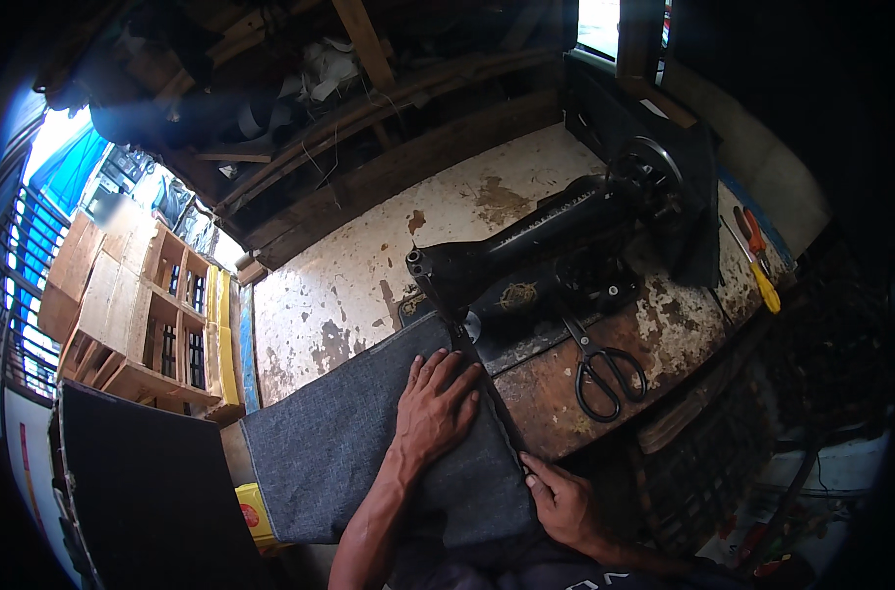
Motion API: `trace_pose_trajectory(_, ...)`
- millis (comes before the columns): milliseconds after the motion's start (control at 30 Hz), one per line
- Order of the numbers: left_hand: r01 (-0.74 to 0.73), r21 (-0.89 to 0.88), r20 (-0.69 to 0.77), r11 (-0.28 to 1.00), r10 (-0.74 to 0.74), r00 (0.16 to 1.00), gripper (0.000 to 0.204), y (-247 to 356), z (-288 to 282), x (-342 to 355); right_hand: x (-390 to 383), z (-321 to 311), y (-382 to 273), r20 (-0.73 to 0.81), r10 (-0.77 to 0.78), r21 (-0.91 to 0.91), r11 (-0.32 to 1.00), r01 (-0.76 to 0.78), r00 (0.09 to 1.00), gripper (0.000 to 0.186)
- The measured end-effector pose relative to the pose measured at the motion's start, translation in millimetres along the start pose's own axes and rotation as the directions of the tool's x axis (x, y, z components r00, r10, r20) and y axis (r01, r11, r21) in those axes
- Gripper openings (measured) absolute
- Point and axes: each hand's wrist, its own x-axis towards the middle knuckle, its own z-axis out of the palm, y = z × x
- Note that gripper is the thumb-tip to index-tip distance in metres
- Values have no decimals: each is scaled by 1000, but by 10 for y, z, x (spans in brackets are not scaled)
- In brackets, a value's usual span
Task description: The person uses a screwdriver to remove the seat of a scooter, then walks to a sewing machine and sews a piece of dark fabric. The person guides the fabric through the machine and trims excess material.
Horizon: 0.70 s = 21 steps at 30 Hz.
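A dark grey fabric piece lies on the worn worktable, its upper end at the needle end of a black sewing machine. My left hand rests flat on the fabric just below the presser area, fingers slightly apart. My right hand pinches the fabric's right edge nearer me, thumb on top. Black scissors lie right of the fabric, blades toward the machine base.
Orange-handled and yellow-handled tools lie at the table's right end. Wooden crates stand to the left, behind a dark board. A yellow object shows under the fabric's left corner. A wooden shelf runs behind the table.
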Motion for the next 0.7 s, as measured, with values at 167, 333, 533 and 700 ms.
trace_pose_trajectory(167, -12, 3, -15, 1000, 12, 1000, 43, -89, -7, 80, 86, -3, -75, 11, -3, -12, 1000, 3, 1000, 33)
trace_pose_trajectory(333, -27, 8, -22, 1000, 27, 999, 43, -184, -10, 152, 195, 30, -112, 15, 6, -16, 1000, -6, 1000, 32)
trace_pose_trajectory(533, -36, 21, -12, 999, 36, 999, 43, -272, -7, 215, 210, 26, -125, -18, -43, -7, 999, 43, 999, 32)
trace_pose_trajectory(700, -16, 33, 10, 999, 16, 1000, 43, -234, -47, 260, 126, -2, -87, 36, 66, 11, 998, -67, 997, 33)
